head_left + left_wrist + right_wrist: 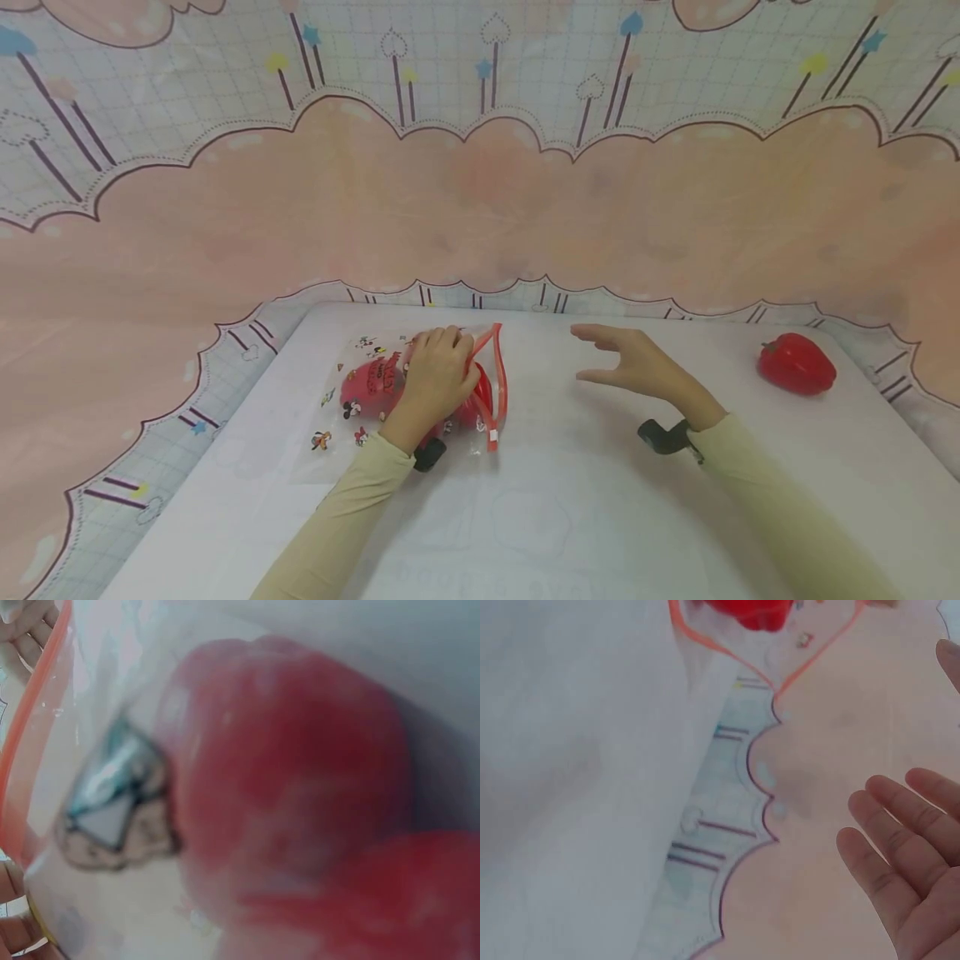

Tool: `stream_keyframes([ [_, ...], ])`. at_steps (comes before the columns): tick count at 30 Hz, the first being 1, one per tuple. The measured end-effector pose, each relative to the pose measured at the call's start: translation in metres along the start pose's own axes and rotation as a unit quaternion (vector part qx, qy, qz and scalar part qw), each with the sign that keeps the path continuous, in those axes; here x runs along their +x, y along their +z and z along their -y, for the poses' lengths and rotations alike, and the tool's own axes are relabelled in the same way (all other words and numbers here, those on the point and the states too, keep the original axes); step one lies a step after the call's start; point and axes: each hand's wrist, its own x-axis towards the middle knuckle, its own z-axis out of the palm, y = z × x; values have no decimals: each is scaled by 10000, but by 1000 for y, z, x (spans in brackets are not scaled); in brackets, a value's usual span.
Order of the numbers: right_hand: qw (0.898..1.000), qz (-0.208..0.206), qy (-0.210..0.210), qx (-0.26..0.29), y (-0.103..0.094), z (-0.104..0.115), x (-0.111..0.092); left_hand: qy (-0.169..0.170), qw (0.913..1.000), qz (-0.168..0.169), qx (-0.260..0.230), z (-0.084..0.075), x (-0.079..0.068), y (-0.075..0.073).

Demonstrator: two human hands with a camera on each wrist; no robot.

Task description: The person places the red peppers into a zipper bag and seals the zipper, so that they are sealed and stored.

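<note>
A clear plastic zip bag (311, 462) with cartoon prints and an orange zip edge (502, 375) lies at the left of the table. Its mouth gapes open toward the right. Through the plastic show red bell peppers (366, 390); one pepper (292, 765) fills much of the left wrist view. My left hand (435, 375) holds the bag near its orange edge from above, covering part of the contents. To the right of the bag mouth, my right hand (637, 362) hovers with nothing in it, fingers extended and thumb apart. In the right wrist view its fingers (900, 840) look straight.
A loose red bell pepper (797, 364) lies on the far right of the white table (570, 517). Behind the table hangs a patterned cloth (525, 208). Each wrist carries a black camera mount, such as the right one (663, 437).
</note>
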Motion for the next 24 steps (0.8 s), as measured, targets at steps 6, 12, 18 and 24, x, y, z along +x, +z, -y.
stream_keyframes([
  [6,9989,-115,311,-333,-31,-12,-19,31,10000,-13,1,0,0,2],
  [12,9937,-230,773,-773,-62,-24,-42,12,10000,84,16,0,0,1],
  [18,9877,-340,1295,-804,-91,-41,-65,41,9998,122,146,0,1,0],
  [24,9839,-453,1445,-950,-113,-62,-82,19,9999,112,130,1,0,0],
])
